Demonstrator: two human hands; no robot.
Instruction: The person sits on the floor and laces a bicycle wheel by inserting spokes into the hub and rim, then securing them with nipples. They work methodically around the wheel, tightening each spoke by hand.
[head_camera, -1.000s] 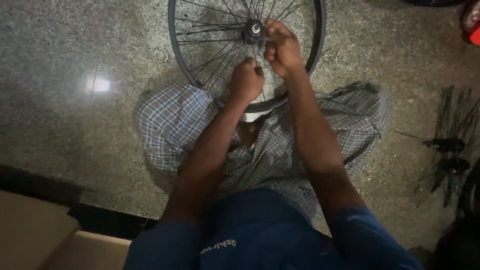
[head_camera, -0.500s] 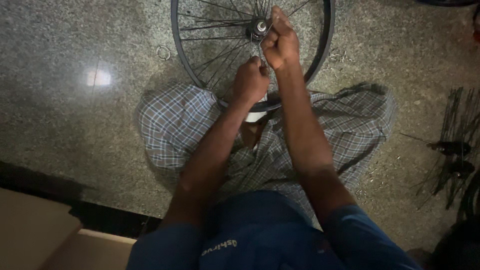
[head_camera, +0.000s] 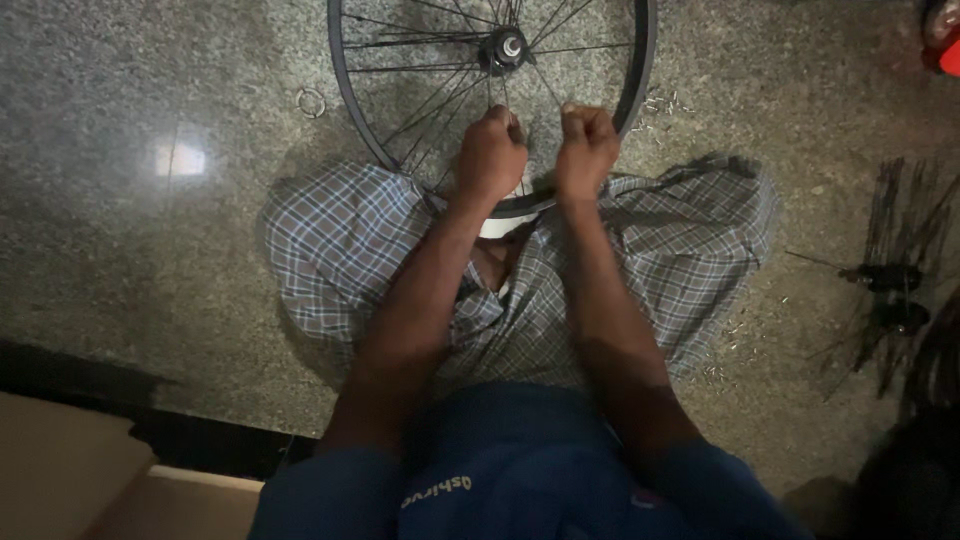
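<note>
Nearest the camera, a checked cloth (head_camera: 340, 250) covers the person's lap; above it the left hand (head_camera: 490, 157) and right hand (head_camera: 586, 148) are both fisted on thin spokes (head_camera: 440, 100) of a bicycle wheel (head_camera: 345, 95) standing on the speckled floor (head_camera: 150, 90); beyond them sits its hub (head_camera: 505, 46).

The floor (head_camera: 150, 250) is grey speckled stone, and a bright patch of light (head_camera: 180, 158) shines on it at the left. A small metal ring (head_camera: 311, 102) lies on the floor. Little bits of metal (head_camera: 665, 102) are scattered on the floor farther right. At the right side lies a dark bundle of thin spokes (head_camera: 890, 290), spread out like a fan. Something red (head_camera: 945, 45) peeks in at the top right corner. A brown cardboard box (head_camera: 70, 470) sits at the bottom left, next to a dark strip (head_camera: 90, 370).
</note>
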